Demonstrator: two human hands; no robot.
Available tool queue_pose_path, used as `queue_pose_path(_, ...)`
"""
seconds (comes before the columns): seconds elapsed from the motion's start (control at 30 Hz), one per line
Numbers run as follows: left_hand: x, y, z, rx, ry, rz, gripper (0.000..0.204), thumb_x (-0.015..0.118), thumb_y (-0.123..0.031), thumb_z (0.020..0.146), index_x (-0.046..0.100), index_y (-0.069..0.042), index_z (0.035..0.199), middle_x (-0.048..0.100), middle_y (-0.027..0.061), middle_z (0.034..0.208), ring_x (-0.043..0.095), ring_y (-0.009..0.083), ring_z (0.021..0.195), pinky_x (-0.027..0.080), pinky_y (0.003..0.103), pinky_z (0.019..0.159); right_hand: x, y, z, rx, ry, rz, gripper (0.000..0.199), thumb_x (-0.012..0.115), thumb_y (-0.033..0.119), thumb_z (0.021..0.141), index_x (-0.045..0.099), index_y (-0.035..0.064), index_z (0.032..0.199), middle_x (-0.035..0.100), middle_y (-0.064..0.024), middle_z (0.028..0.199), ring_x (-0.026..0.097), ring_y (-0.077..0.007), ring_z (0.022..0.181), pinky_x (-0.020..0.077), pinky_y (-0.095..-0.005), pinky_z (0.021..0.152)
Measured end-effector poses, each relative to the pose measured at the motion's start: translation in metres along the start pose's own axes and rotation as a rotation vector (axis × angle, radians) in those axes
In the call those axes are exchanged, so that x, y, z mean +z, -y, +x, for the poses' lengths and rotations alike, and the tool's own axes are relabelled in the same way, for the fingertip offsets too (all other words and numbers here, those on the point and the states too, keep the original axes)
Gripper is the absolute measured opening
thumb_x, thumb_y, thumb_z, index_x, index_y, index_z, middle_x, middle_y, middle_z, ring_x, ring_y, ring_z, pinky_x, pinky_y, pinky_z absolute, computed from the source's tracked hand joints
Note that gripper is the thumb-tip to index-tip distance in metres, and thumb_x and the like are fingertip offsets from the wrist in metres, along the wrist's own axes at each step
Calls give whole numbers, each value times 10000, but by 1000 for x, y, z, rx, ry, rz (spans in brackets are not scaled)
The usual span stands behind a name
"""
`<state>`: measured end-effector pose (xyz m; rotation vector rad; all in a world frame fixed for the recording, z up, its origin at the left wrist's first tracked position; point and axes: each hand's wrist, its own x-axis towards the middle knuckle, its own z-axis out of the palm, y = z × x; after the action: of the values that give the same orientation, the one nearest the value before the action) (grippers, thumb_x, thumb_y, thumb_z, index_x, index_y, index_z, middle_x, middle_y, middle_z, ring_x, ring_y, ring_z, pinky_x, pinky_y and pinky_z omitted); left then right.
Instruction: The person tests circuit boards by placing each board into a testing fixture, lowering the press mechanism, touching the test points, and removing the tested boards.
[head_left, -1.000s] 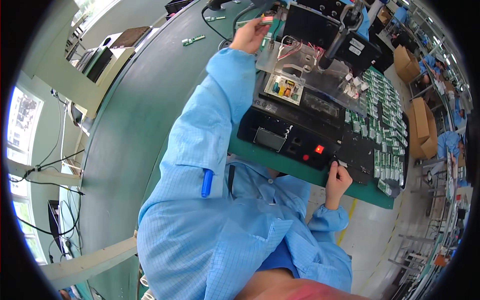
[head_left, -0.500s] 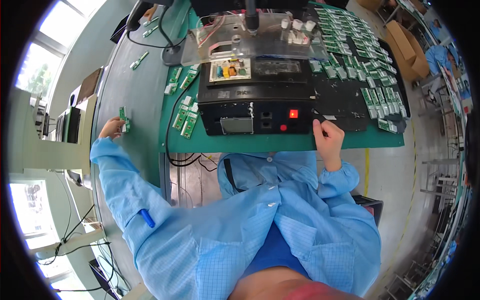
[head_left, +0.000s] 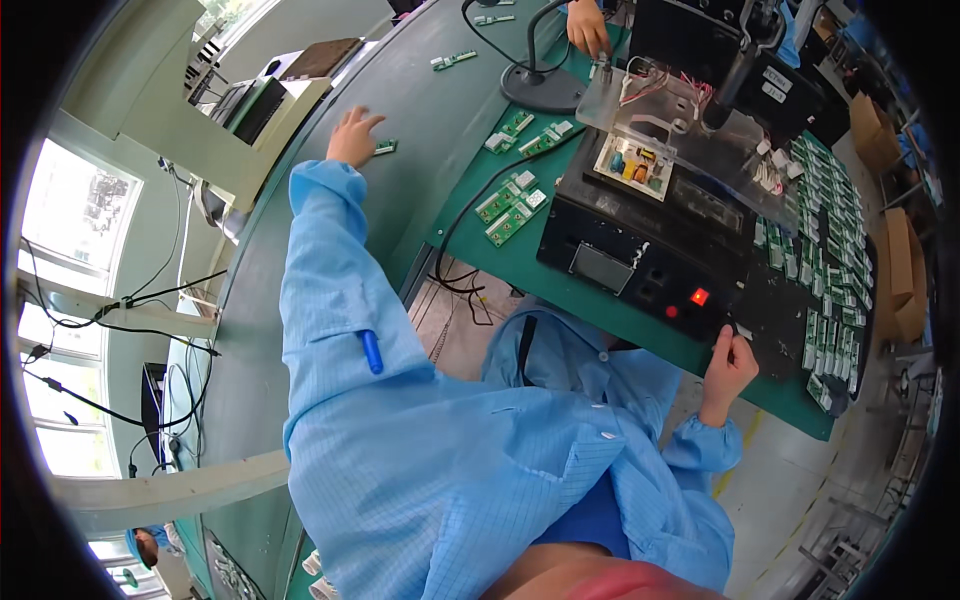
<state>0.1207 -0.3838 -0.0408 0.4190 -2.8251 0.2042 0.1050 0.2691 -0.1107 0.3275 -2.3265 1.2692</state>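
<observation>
Left hand (head_left: 352, 137) beside green board (head_left: 385, 147)

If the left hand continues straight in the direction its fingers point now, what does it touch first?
Most likely the small green circuit board lying on the grey-green table, just beyond the fingertips of the left hand. Whether the fingers already touch it is unclear.

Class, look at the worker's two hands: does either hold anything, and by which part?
The left hand holds nothing; its fingertips touch a small green board. The right hand seems to pinch something small at the black box's edge; which part cannot be told.
</observation>
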Motion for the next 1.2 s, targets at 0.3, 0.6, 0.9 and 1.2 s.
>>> queue_pose_path(0.3,-143,-233,-74,1128,-445,-310,493,706,-100,704,696,-217,1182,553,-30,1337,595,272,1077,525,367,806,-4,80,24,-298,135,340,82,575,36,918,591,-37,884,588,-108,860,532,-139,720,400,-234,585)
queue_pose_path(0.6,-164,-302,-94,1314,-459,-425,329,703,-224,715,722,-184,1040,593,5,1009,589,263,967,489,334,787,-4,162,72,-628,503,463,322,717,45,761,699,15,1081,665,-122,959,607,-205,709,491,-279,567)
queue_pose_path(0.9,-136,-325,-94,1469,-311,-482,182,650,-209,730,693,-131,888,591,-11,977,580,253,1036,468,350,813,-3,125,55,-644,528,426,214,799,71,726,745,28,929,695,-75,793,639,-214,658,507,-305,572)
queue_pose_path(1.2,-116,-348,-102,1512,-214,-534,220,641,-237,755,710,-128,933,579,-33,1092,531,260,1105,460,357,841,-18,103,41,-431,600,556,169,845,73,700,721,29,806,699,-95,731,652,-215,607,503,-299,524)
